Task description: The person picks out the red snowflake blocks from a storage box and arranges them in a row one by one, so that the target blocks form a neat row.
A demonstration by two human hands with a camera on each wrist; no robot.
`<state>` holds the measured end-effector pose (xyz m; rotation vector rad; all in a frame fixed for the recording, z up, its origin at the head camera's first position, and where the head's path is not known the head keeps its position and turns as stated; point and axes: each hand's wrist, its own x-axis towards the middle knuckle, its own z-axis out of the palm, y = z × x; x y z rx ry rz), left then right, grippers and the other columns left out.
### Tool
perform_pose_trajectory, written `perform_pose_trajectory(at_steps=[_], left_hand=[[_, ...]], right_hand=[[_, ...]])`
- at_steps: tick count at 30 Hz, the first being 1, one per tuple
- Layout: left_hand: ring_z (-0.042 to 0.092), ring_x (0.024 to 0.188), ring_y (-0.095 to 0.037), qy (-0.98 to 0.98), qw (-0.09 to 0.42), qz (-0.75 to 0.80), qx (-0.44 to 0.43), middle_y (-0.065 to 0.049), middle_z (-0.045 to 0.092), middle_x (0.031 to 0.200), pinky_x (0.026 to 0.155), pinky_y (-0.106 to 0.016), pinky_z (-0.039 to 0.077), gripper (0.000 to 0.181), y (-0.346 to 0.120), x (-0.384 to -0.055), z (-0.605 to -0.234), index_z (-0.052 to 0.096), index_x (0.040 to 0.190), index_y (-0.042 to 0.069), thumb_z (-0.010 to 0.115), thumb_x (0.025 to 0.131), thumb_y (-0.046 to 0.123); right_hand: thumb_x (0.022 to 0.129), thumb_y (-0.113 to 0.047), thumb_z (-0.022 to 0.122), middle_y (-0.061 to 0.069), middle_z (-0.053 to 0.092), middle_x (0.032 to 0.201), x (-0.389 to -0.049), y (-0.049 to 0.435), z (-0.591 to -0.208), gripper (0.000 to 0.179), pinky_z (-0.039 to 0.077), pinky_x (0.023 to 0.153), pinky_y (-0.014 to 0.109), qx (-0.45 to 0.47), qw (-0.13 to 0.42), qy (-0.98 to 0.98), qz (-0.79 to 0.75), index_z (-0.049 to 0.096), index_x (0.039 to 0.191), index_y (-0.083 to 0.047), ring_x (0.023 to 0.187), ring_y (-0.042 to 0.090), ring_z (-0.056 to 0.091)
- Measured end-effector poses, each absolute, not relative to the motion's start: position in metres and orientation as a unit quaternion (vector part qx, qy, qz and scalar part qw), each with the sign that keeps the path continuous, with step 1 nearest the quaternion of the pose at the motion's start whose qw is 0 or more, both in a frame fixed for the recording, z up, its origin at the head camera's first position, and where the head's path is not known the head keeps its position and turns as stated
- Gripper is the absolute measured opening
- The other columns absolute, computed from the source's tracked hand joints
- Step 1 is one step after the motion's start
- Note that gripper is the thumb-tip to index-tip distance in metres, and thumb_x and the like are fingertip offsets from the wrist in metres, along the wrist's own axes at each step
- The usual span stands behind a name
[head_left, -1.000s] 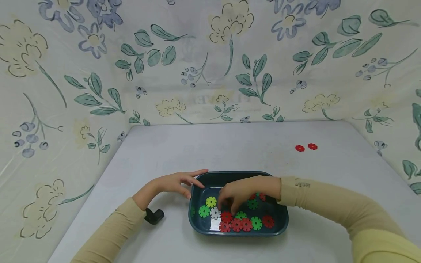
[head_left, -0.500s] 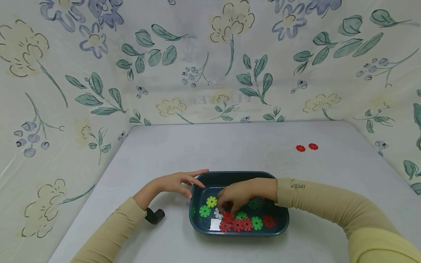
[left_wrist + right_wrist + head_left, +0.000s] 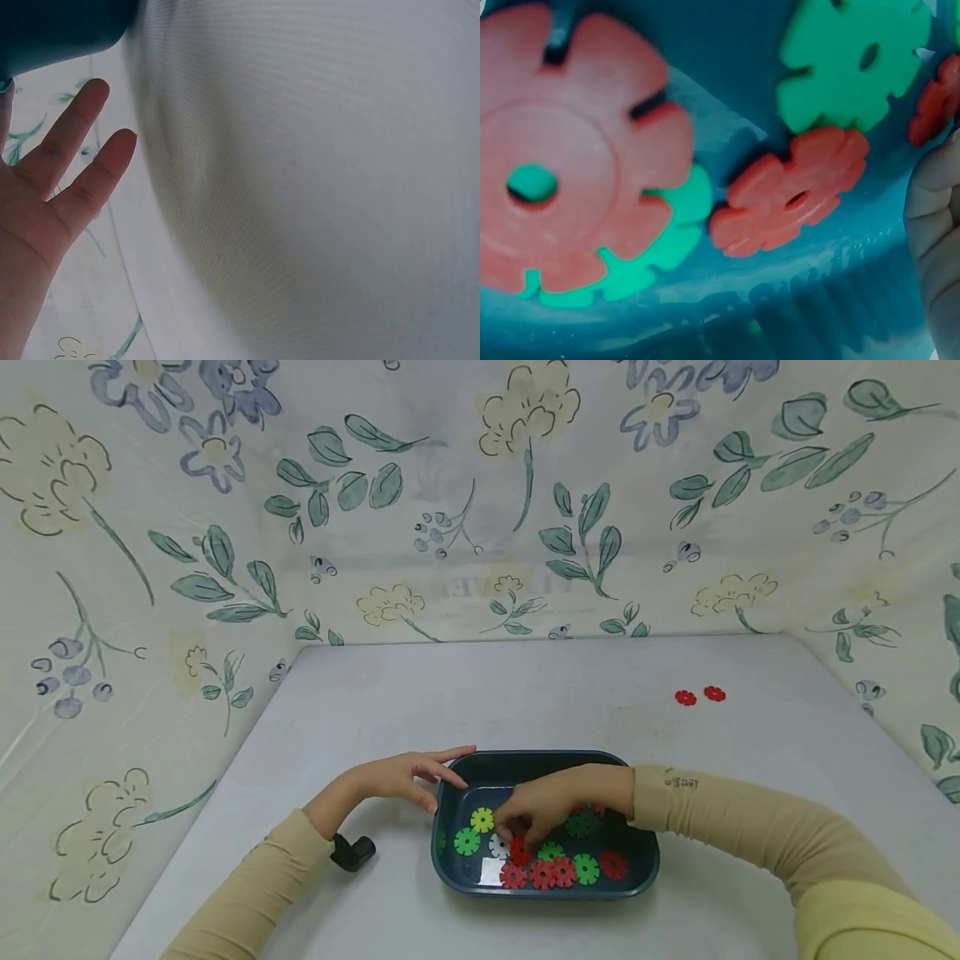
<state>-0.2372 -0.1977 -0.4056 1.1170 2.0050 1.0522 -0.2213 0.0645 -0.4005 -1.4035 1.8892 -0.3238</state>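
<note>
A dark blue-green tray (image 3: 637,887) holds several flower-shaped notched discs in red, green, yellow and white. My right hand (image 3: 546,803) reaches into it and pinches a red notched disc (image 3: 519,850) between thumb and fingers; the disc stands tilted up. Close by lie a white disc (image 3: 497,846) and a yellow disc (image 3: 482,819). In the right wrist view, the curled fingers (image 3: 934,225) show only at the right edge. My left hand (image 3: 397,779) rests its spread, straight fingers at the tray's left rim. In the left wrist view, the left hand (image 3: 45,195) is beneath the tray's corner (image 3: 60,34).
Two red discs (image 3: 686,697) lie on the white table (image 3: 480,693) at the back right. A small black object (image 3: 352,853) is by the left wrist. Flower-patterned cloth (image 3: 450,577) hangs behind and at both sides.
My right fingers have closed on the red disc and tipped it up from the tray floor. The left hand and the tray stay put.
</note>
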Motion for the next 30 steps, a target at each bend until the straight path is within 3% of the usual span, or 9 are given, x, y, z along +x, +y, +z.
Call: perform_pose_trajectory(at_steps=[11,30], left_hand=[[0.014,0.138,-0.037,0.758,0.305,0.397,0.419,-0.014,0.015,0.152,0.095,-0.055,0.033,0.057,-0.197,-0.237,-0.406,0.055,0.123,0.002,0.065,0.082,0.039],[0.016,0.137,-0.036,0.758,0.31,0.399,0.413,-0.013,0.015,0.152,0.096,-0.053,0.032,0.054,-0.197,-0.238,-0.407,0.055,0.123,0.002,0.066,0.082,0.035]], right_hand=[[0.085,-0.002,0.055,-0.009,0.053,0.084,-0.226,0.071,-0.382,0.026,0.043,0.063,0.014,-0.53,0.371,0.746,-0.161,0.06,0.107,-0.015,0.07,0.0,0.046],[0.084,-0.001,0.055,-0.002,0.056,0.079,-0.243,0.101,-0.346,0.022,0.044,0.062,0.021,-0.506,0.304,0.735,-0.335,0.059,0.105,-0.004,0.067,0.005,0.049]])
